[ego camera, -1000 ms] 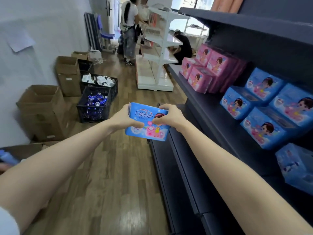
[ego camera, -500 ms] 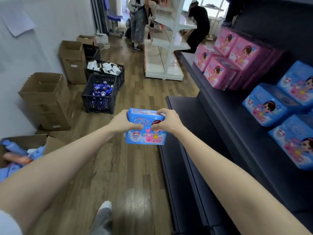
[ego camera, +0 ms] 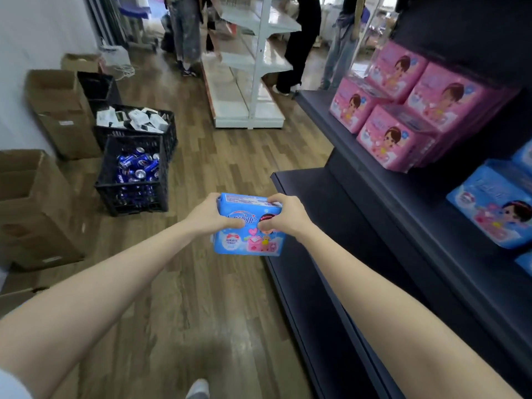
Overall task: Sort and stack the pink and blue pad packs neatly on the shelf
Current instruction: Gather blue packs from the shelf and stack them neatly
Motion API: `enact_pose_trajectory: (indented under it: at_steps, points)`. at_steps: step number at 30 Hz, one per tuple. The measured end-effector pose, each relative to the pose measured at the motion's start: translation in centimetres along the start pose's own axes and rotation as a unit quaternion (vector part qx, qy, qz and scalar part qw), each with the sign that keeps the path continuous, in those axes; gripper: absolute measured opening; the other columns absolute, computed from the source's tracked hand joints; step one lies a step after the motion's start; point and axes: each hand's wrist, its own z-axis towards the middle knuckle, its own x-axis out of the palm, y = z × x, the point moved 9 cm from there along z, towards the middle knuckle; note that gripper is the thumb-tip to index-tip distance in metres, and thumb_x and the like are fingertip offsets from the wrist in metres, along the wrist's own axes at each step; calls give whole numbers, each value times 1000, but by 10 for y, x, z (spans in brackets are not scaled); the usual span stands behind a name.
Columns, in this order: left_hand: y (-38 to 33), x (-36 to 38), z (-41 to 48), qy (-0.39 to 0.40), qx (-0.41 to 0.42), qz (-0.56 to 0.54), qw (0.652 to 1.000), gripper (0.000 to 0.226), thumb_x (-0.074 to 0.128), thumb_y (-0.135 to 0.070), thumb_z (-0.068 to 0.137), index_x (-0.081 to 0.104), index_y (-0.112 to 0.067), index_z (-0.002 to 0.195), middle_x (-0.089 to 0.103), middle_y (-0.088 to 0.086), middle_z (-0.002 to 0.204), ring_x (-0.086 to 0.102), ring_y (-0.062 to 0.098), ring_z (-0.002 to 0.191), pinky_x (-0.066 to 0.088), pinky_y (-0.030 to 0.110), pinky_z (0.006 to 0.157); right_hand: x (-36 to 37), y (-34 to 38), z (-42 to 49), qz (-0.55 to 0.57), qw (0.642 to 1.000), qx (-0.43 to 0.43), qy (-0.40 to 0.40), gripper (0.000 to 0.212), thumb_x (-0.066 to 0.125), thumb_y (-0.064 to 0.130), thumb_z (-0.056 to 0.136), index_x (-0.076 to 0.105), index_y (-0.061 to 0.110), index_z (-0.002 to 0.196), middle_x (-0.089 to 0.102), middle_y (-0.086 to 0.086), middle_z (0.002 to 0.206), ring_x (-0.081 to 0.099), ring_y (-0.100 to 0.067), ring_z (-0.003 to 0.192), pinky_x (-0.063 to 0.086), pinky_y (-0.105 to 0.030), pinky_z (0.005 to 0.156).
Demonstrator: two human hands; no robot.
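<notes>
Both hands hold one blue pack (ego camera: 249, 237) up in the air over the floor (ego camera: 201, 298), just off the front corner of the base ledge (ego camera: 311, 197) and well apart from the shelf (ego camera: 403, 203) it is meant for. The left hand (ego camera: 213, 217) and right hand (ego camera: 283, 216) each grip its upper part, thumbs pressed on the printed face and fingers curled over the top edge. The bottom half hangs unsupported. The pack looks soft, so a loose pinch while swinging right could let it sag or slip to the floor. The likelier trouble is at the shelf. The pink packs (ego camera: 403, 110) sit closer along the path, and the front one lies near the shelf's lip, so an arm passing too close could nudge it off. Setting the pack down there would also mix the colours. The blue packs (ego camera: 495, 205) look tilted rather than square, so pushing a new one in hard could shove them askew or topple the upper ones. The shelf board above hangs low over the stacks, so a high approach might catch it. For room, a bare stretch of shelf shows between the pink and blue groups, with a bare strip along the front edge. The aisle to the left is open floor, and the crate (ego camera: 132, 174) of cans and the boxes (ego camera: 34, 203) stand well clear by the wall.
</notes>
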Motion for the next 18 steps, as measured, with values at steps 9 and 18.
enact_pose_trajectory:
  at_steps: [9,18]
  points:
    - [-105,3,76,78,141,58,985,89,79,-21,74,24,-14,143,50,-8,111,56,12,100,44,26,90,-91,13,34,-23,990,41,-132,65,81,17,63,55,17,123,43,-6,122,59,-21,99,53,-32,80]
    - [-222,79,77,179,282,93,938,79,77,-27,76,32,-16,140,47,-7,114,54,10,96,42,21,77,-198,-12,-34,-7,956,131,-264,59,80,13,61,60,14,117,59,-7,115,63,-20,98,54,-39,85]
